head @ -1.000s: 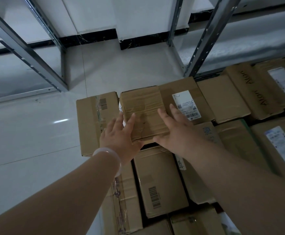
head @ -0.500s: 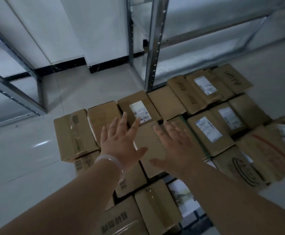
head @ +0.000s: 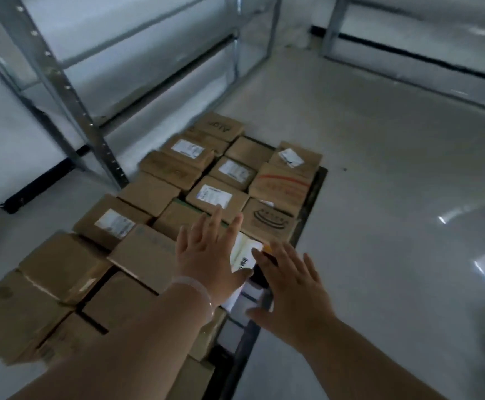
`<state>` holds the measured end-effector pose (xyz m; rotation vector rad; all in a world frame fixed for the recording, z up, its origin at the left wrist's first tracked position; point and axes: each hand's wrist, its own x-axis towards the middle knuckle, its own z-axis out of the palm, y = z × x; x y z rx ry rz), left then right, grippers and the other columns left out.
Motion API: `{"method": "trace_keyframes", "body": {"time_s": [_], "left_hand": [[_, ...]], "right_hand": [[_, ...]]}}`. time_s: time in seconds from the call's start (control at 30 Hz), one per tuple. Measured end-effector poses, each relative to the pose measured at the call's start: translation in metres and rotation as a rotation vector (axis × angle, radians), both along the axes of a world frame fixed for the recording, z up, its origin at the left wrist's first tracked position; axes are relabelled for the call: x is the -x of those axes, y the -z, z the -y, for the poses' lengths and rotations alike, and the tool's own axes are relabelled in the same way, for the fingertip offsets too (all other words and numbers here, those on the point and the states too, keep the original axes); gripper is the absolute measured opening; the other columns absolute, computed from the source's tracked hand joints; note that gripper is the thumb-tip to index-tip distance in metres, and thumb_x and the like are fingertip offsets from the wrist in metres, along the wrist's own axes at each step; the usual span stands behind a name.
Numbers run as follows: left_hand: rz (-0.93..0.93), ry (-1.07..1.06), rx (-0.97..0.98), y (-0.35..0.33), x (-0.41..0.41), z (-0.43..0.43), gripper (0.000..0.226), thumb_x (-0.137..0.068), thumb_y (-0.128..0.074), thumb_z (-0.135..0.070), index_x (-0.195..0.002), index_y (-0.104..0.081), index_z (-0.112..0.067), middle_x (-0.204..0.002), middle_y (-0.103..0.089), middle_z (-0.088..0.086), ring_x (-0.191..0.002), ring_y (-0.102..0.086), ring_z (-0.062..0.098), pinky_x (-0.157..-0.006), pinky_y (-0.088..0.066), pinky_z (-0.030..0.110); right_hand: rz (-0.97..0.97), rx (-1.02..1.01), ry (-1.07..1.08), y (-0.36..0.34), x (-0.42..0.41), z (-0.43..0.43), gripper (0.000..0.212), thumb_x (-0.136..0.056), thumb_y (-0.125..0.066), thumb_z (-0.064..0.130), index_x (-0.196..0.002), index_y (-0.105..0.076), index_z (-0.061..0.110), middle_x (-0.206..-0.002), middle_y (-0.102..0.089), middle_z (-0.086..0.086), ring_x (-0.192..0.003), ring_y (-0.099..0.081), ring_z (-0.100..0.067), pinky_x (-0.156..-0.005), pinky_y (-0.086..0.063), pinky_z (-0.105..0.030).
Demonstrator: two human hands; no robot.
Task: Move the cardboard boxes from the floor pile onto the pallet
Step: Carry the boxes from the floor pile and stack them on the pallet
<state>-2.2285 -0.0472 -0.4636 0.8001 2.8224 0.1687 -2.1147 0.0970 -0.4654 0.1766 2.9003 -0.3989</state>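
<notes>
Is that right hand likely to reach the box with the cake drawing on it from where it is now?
Probably yes. The right hand is open and holds nothing, and the box with the cake drawing sits uncovered just ahead of it, with nothing lying on top or in between.

Brown cardboard boxes [head: 148, 194] lay packed flat in rows — several bearing white labels — on a dark pallet [head: 313, 197] whose edge showed along their right.
</notes>
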Motion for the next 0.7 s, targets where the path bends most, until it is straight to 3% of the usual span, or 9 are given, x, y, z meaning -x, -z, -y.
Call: {"method": "trace_keyframes", "body": {"time_s": [0.27,0.53,0.7], "left_hand": [[0.066,0.351,-0.049,-0.002,-0.160,-0.173,0.101,-0.083,-0.050,-0.072,-0.144,0.027,-0.048,-0.158,0.032,-0.006,-0.148,0.021,0.021,-0.119,0.007,0.048],[0.088,0.608,-0.018,0.007,-0.362,-0.341,0.100,-0.083,-0.047,-0.074,-0.141,0.031,-0.050,-0.158,0.030,-0.006,-0.149,0.017,0.022,-0.117,0.009,0.047],[0.088,0.742,0.013,0.002,-0.470,-0.423,0.103,-0.081,-0.045,-0.078,-0.117,0.049,-0.057,-0.161,0.024,-0.006,-0.150,0.011,0.022,-0.118,0.005,0.050]], "right_hand": [[0.051,-0.018,0.397,0.002,-0.202,-0.134,0.101,-0.084,-0.048,0.073,-0.150,0.021,0.043,-0.159,0.031,0.008,-0.146,0.030,-0.015,-0.118,0.019,-0.041],[0.105,-0.020,0.674,0.004,-0.428,-0.251,0.100,-0.084,-0.045,0.076,-0.150,0.023,0.043,-0.150,0.037,0.008,-0.138,0.037,-0.014,-0.114,0.023,-0.041],[0.077,-0.025,0.840,-0.011,-0.545,-0.315,0.099,-0.084,-0.044,0.077,-0.150,0.022,0.045,-0.152,0.035,0.007,-0.140,0.036,-0.017,-0.114,0.023,-0.042]]}}
